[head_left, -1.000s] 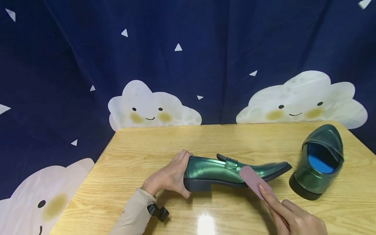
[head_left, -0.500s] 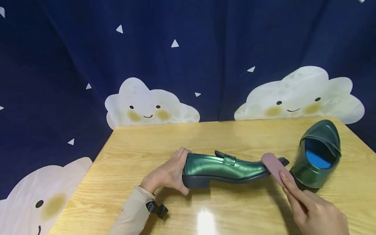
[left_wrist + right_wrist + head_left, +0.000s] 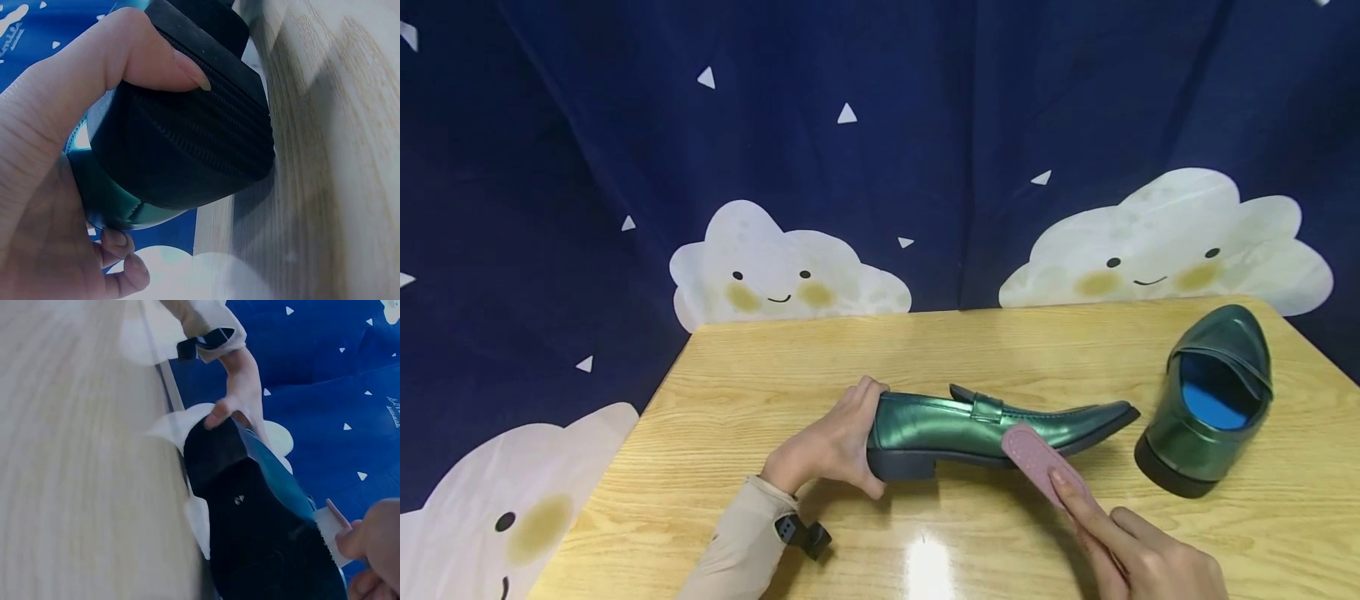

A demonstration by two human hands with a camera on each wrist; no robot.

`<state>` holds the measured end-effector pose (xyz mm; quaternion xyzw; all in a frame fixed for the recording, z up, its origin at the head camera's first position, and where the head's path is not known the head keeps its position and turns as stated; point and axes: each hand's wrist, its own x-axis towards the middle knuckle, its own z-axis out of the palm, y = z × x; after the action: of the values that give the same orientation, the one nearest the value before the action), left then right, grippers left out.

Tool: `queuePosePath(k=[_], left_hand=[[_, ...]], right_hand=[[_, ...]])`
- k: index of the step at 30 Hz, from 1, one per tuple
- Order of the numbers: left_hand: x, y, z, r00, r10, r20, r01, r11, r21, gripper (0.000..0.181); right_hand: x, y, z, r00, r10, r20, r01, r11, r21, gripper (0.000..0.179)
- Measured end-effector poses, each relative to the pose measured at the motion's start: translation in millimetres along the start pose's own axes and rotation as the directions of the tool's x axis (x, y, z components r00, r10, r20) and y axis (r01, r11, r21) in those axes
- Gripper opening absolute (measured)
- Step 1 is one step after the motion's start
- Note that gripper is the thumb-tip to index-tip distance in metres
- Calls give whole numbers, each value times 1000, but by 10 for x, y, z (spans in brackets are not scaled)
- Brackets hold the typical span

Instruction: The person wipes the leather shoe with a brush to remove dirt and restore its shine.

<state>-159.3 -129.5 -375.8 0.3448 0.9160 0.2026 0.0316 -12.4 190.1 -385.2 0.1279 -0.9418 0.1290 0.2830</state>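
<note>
Grasping with left hand (image 3: 838, 442): green loafer (image 3: 917, 425), by its heel end; thumb laid on the black heel (image 3: 187, 137) in left wrist view, fingers round the back of the upper. Pinching with right hand (image 3: 1161, 554): pink brush (image 3: 1041, 458), index finger along its flat back. Pale bristles (image 3: 330, 534) seen in right wrist view, up against the loafer. In head view, tip of brush over the loafer's near side, forward of the strap, close to the sole edge. Loafer held side-on above middle of wooden table (image 3: 760, 367), toe to the right and slightly raised; contact with tabletop impossible to tell.

Beyond right hand, near the loafer's toe: second green shoe (image 3: 1198, 454), sole down, toe toward the back, blue inside. At left wrist: beige sleeve (image 3: 741, 533), black device (image 3: 802, 535). Behind table: dark blue curtain (image 3: 925, 50) with white triangles and smiling clouds (image 3: 790, 267).
</note>
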Motion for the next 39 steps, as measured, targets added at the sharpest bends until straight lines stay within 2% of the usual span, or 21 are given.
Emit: queuePosePath(k=[2,7,9,12,15,18,22,30,34,37,39], left_hand=[[-1,4,-1,1000,-9,8,9,1000,2,107],[-3,19,-6,999,-26,32,26,1000,3,111],[-6,23,-7,999,-31,34,31,1000,6,112],[4,29,-3,999,-28,34,28,1000,7,112],[8,30,3,999,-18,33,18,1000,2,111],[4,20,0,1000,-9,22,9,1000,-5,109],[-7,9,-6,1000,1,10,0,1000,-7,108],[-12,2,14,1000,6,4,-6,1000,2,108],[-9,-1,15,1000,13,5,-13,1000,6,108],[-3,0,11,1000,15,3,-15,1000,5,109],[0,2,9,1000,14,3,-14,1000,0,109]], right_hand=[[14,24,-29,999,41,26,-41,999,-16,38],[52,118,-94,989,146,26,-144,989,-41,54],[63,163,-111,985,174,21,-173,984,-45,53],[86,258,-152,971,237,41,-233,969,-77,56],[121,397,-194,951,308,29,-304,947,-108,52],[149,521,-206,943,333,1,-332,939,-92,47],[141,553,-195,953,303,-8,-304,952,-43,41],[105,486,-185,963,269,10,-268,962,-42,42],[77,397,-164,983,181,4,-181,983,-10,47],[49,305,-137,997,82,-12,-81,996,45,49],[24,230,-116,999,37,-3,-37,997,61,48]])
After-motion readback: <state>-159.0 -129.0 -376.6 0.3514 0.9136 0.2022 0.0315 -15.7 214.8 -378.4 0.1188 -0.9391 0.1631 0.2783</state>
